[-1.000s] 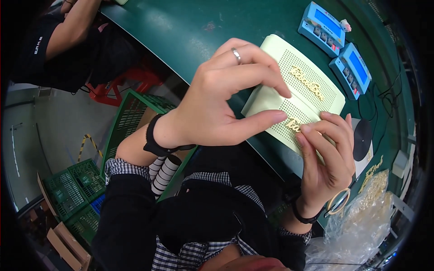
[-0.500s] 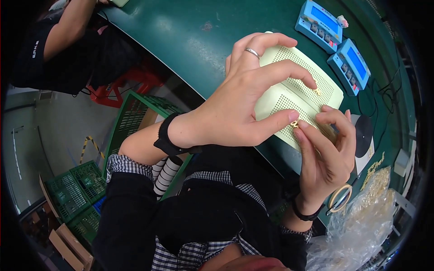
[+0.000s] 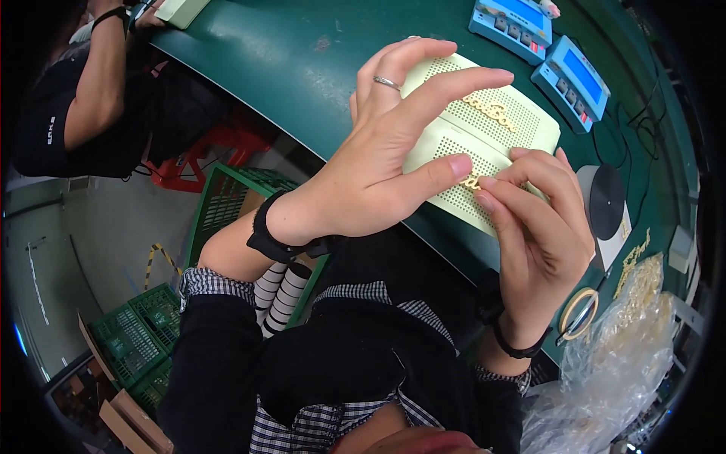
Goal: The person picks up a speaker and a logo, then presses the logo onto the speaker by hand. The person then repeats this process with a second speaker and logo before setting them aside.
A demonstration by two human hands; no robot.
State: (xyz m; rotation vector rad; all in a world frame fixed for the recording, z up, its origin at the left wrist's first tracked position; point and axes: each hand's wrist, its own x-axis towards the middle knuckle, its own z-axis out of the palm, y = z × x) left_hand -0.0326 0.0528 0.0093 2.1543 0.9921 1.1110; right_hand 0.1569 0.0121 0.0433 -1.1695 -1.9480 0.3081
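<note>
Two pale yellow-green perforated plastic panels lie side by side on the bench, partly covered by my hands. A gold script badge sits on the farther panel. On the nearer one is another gold script badge, mostly hidden by my fingertips. My left hand reaches across with its fingers stretched over the panels, and its thumb rests at the left part of the nearer badge. The thumb and index finger of my right hand pinch together at that badge's right end.
Two blue devices with screens stand at the back right. Right of my hand are a black disc, a tape roll and a plastic bag with gold pieces. A green crate stands below the bench; a co-worker's arm is upper left.
The view has shifted, and the panels sit slightly farther left in it. My left index finger has lifted off the farther badge and straightened. My right fingers remain at the nearer badge.
</note>
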